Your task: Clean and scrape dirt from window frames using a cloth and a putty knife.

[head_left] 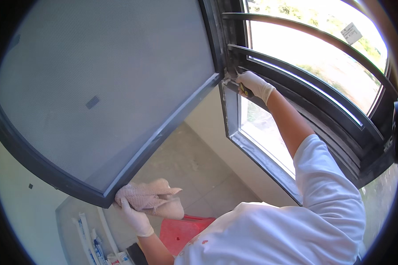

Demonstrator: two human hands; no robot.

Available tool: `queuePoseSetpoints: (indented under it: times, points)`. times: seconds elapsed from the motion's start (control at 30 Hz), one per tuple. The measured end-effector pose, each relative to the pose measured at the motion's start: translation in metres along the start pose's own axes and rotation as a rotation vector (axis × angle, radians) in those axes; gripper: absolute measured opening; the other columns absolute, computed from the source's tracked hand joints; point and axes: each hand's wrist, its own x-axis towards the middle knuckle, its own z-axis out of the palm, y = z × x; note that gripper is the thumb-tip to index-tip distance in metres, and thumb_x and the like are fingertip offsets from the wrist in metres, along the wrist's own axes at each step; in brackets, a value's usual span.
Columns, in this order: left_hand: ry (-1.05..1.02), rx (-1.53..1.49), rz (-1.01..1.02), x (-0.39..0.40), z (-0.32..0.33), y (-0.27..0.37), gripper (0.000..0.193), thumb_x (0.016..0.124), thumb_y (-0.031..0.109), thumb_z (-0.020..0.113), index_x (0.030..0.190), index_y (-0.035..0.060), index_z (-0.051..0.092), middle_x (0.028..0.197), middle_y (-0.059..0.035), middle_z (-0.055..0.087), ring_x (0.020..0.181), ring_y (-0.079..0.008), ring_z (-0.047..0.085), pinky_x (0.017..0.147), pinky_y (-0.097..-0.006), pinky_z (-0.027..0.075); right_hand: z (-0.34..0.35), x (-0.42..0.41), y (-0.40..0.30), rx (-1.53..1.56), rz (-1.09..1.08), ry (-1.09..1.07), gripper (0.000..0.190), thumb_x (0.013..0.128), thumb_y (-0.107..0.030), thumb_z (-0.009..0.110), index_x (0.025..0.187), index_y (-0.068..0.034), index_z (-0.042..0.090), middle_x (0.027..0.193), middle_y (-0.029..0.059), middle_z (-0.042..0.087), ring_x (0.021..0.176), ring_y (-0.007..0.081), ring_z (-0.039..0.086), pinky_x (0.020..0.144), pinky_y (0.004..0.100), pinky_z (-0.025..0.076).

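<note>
My left hand [136, 220], in a thin white glove, holds a pinkish cloth [149, 198] against the lower corner of an open screen sash [116, 185] with a dark metal frame. My right hand [253, 84], gloved alike, grips the black and yellow handle of a hand tool [246, 91] at the dark window frame [233, 82], near its hinge-side corner. The tool's tip is too small and partly hidden to name. Whitish residue [226, 79] lies on the frame corner beside the tool.
Curved dark rails [301, 66] cross the window at the upper right, with a printed label on its glass. A red plastic stool [182, 232] stands below the cloth. Long wrapped strips [86, 238] lie on the tiled floor at the lower left.
</note>
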Motion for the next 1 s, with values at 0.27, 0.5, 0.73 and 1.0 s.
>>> queuePoseSetpoints:
  times: [0.27,0.5,0.73,1.0]
  points:
    - [-0.001,-0.136,-0.152,0.033,-0.007,-0.011,0.043,0.095,0.027,0.044,0.124,-0.0033,0.043,0.119,-0.0165,0.051,0.109,-0.0252,0.053,0.093,-0.0384,0.044,-0.007,-0.006,-0.019,-0.097,0.114,-0.004,0.015,0.084,-0.005,0.053,0.077,0.008,0.055,0.063,0.0162,0.056,0.050,0.0238,0.057,0.041,0.0333,0.048]
    - [0.083,-0.261,-0.302,0.087,-0.014,-0.044,0.033,0.096,0.024,0.043,0.122,0.0047,0.048,0.113,-0.0101,0.056,0.103,-0.0237,0.056,0.091,-0.0385,0.046,-0.025,-0.006,-0.019,-0.227,0.113,-0.028,0.018,0.083,-0.008,0.054,0.073,0.007,0.054,0.060,0.0172,0.057,0.047,0.0237,0.058,0.042,0.0350,0.047]
    - [0.088,-0.308,-0.285,0.119,-0.040,-0.067,0.031,0.094,0.025,0.048,0.119,0.0078,0.053,0.112,-0.0095,0.059,0.103,-0.0228,0.057,0.090,-0.0383,0.046,-0.036,-0.021,-0.031,-0.368,0.088,-0.072,0.023,0.086,-0.011,0.051,0.073,0.007,0.057,0.062,0.0167,0.060,0.045,0.0206,0.057,0.041,0.0312,0.046]
    - [0.108,-0.288,-0.260,0.135,-0.058,-0.080,0.033,0.094,0.027,0.048,0.118,0.0055,0.053,0.114,-0.0114,0.059,0.104,-0.0252,0.057,0.092,-0.0406,0.046,-0.048,-0.033,-0.036,-0.408,0.057,-0.204,0.019,0.084,-0.009,0.052,0.076,0.006,0.060,0.065,0.0166,0.063,0.055,0.0203,0.063,0.046,0.0318,0.050]
